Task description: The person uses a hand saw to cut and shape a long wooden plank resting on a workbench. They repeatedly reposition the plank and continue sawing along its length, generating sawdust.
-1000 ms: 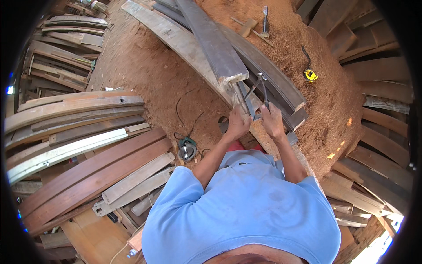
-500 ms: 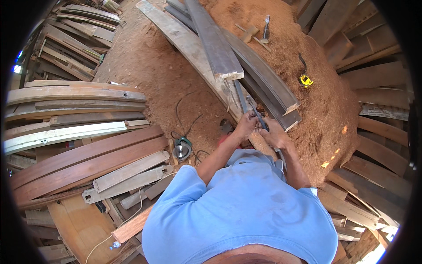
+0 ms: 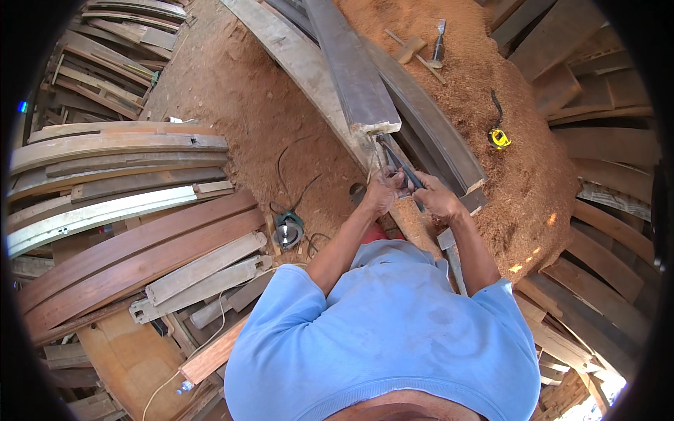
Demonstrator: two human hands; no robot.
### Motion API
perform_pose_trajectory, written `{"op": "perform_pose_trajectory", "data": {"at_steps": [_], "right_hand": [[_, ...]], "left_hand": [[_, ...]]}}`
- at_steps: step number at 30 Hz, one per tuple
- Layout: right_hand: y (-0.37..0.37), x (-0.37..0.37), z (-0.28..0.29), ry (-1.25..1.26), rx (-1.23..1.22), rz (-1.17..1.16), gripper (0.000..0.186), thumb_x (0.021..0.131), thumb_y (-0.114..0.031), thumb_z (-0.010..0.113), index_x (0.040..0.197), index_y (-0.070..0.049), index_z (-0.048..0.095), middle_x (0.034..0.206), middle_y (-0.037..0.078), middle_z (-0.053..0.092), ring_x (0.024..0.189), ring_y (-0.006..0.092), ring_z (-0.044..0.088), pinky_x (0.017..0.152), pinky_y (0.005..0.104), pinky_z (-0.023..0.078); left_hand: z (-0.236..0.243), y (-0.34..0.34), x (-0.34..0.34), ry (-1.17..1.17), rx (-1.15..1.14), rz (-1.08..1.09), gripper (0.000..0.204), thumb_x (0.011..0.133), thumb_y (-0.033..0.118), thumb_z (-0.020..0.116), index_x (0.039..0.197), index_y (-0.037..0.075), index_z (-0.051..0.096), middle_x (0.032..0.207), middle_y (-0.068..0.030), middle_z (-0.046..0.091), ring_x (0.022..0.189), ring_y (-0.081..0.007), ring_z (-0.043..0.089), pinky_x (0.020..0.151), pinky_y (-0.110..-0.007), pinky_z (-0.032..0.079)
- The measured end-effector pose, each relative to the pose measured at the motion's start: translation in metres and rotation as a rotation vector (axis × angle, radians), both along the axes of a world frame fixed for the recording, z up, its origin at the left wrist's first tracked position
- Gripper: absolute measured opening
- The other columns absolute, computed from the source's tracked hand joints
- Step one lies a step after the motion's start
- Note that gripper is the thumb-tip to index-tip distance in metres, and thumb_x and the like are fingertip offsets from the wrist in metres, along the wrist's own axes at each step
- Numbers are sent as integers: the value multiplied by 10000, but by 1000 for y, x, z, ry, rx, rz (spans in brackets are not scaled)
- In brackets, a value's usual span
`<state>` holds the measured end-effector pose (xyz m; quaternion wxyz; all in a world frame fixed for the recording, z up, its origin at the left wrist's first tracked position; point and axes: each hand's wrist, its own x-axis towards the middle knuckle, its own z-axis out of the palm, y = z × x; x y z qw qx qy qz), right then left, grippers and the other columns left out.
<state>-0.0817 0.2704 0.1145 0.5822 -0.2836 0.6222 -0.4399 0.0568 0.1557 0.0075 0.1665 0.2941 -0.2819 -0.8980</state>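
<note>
In front of me, my right hand (image 3: 438, 198) grips a dark, slim, long-handled tool (image 3: 406, 167) that slants up and away to the left. My left hand (image 3: 384, 191) is closed beside it, fingers near a thin metal rod (image 3: 380, 156); what it holds is partly hidden. Just beyond both hands is the pale, rough end of a dark wooden beam (image 3: 354, 77), which lies across a long grey plank (image 3: 298, 67). Under my hands runs a rough brown piece of wood (image 3: 414, 223). A flat metal strip (image 3: 453, 256) lies by my right forearm.
Grooved dark boards (image 3: 442, 140) lie right of the beam. On the sawdust are a yellow tape measure (image 3: 499, 139), a chisel-like tool (image 3: 439, 45) and a wooden marking gauge (image 3: 408, 50). A circular saw (image 3: 288, 231) with a cable sits left. Stacked planks (image 3: 119, 151) line both sides.
My view has shifted slightly. The long dark bar between my hands no longer reaches under the beam; my right hand now grips the slim tool's handle, and the hands are a little further apart.
</note>
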Motion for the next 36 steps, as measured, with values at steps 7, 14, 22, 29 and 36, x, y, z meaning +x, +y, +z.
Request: {"op": "perform_pose_trajectory", "data": {"at_steps": [7, 14, 22, 29, 36], "right_hand": [[-15, -15, 5, 128, -25, 165, 217, 835, -35, 560, 1051, -44, 580, 872, -35, 491, 792, 68, 447, 675, 234, 389], [-22, -22, -13, 363, -109, 306, 449, 822, -14, 563, 1269, 18, 569, 1015, 105, 584, 954, 204, 566, 859, 345, 475], [-26, -27, -8, 586, -137, 407, 458, 841, 35, 535, 1299, 23, 550, 1069, 157, 611, 1053, 260, 589, 965, 374, 468], [-25, -40, 0, 5, -98, 236, 314, 869, 10, 551, 1178, -14, 604, 961, 10, 550, 853, 114, 508, 765, 279, 462], [-25, -56, 1, -24, -10, 271, 355, 868, -7, 581, 1218, 0, 636, 951, 6, 594, 869, 98, 524, 787, 259, 455]], "left_hand": [[-9, -15, 4, 124, 11, -27, 211, 989, 46, 665, 1182, 20, 583, 1037, -105, 702, 918, -227, 706, 853, -410, 613], [-10, -20, 4, 118, 14, -47, 233, 970, 67, 703, 1166, 6, 593, 1055, -97, 702, 923, -227, 703, 868, -412, 611], [-20, -18, -5, 197, 6, -10, 285, 958, 138, 736, 1170, 14, 593, 1065, -87, 685, 983, -237, 694, 879, -401, 588], [24, -23, 5, 226, 12, -154, 295, 957, 154, 740, 1214, 79, 615, 1055, -36, 684, 973, -174, 673, 805, -330, 555], [8, -14, -15, 260, -1, -89, 295, 971, 204, 735, 1215, 89, 616, 1045, -29, 677, 960, -167, 661, 826, -330, 543]]}}
